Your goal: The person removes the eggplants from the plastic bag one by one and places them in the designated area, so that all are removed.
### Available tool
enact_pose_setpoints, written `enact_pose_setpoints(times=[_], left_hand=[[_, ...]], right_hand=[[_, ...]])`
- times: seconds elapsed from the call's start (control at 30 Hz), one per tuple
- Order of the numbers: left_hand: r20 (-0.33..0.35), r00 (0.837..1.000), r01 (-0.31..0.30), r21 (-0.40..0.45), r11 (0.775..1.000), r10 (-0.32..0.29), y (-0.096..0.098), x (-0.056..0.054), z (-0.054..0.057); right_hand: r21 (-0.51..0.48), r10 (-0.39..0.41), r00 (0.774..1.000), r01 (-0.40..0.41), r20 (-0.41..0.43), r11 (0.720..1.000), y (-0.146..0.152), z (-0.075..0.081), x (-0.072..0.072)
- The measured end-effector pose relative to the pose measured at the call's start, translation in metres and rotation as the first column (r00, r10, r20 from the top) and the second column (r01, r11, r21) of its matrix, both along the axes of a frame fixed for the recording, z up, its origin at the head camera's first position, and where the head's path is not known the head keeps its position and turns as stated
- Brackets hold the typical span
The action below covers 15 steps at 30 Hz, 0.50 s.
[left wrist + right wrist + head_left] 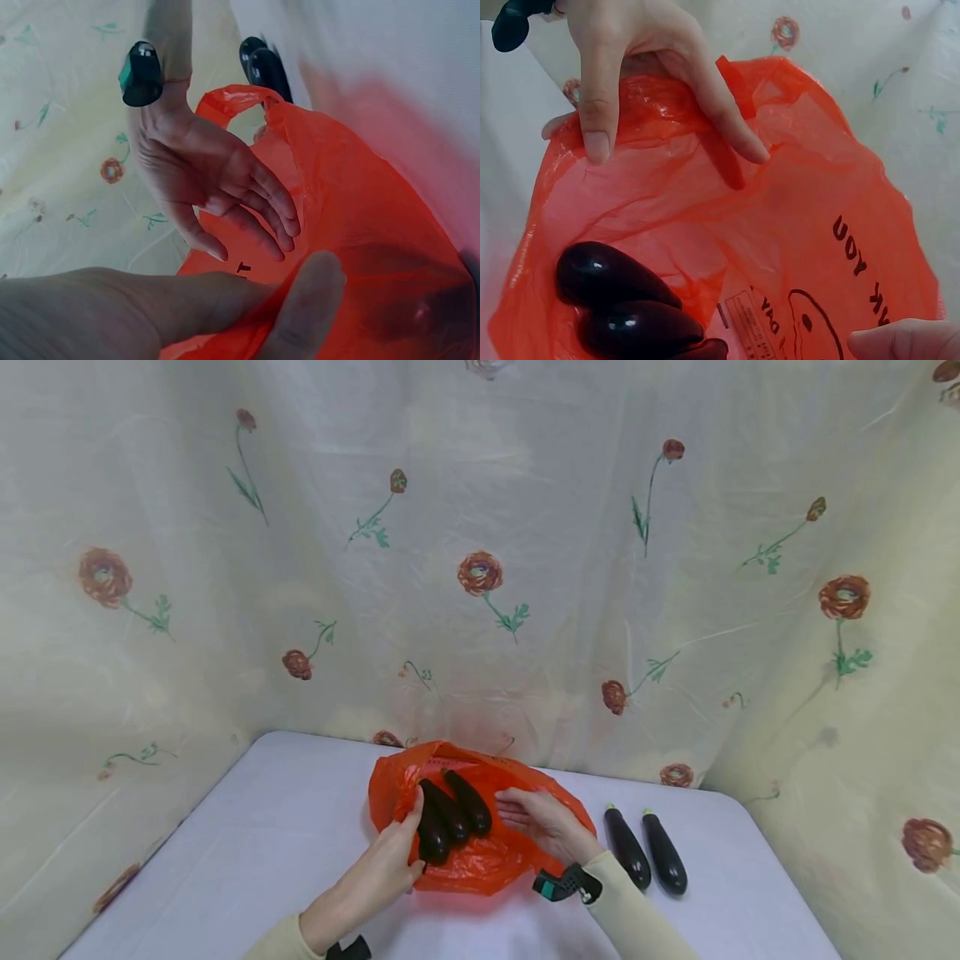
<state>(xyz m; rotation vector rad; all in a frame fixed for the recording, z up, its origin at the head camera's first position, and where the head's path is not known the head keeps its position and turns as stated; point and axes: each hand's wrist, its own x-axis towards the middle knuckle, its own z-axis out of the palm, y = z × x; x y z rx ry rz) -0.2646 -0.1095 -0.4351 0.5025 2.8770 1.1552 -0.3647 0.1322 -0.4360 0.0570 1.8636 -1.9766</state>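
Note:
A red plastic bag (480, 868) lies with its mouth spread wide on the table, three dark eggplants (455, 814) side by side inside it. My left hand (378, 864) grips the bag's near-left rim, beside the eggplants. In the right wrist view the left hand (641, 60) shows its thumb and fingers over the edge of the plastic. My right hand (546, 822) reaches into the bag's right side, fingers extended, holding nothing. The left wrist view shows the right hand's palm (214, 169) with straight fingers. Black print marks the bag's inside.
Two more eggplants (645, 852) lie next to each other on the white table (300, 810), right of the bag and close to the right forearm. A flowered curtain (555, 568) hangs behind and at both sides of the table.

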Motion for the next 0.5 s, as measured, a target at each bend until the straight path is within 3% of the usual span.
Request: enact_pose_setpoints(times=[0.5], left_hand=[[-0.003,1.0,-0.006,-0.005,1.0,0.006,0.0,-0.001,0.0]], right_hand=[[-0.063,-0.083,0.996,0.084,0.016,0.995,-0.007,-0.018,-0.014]])
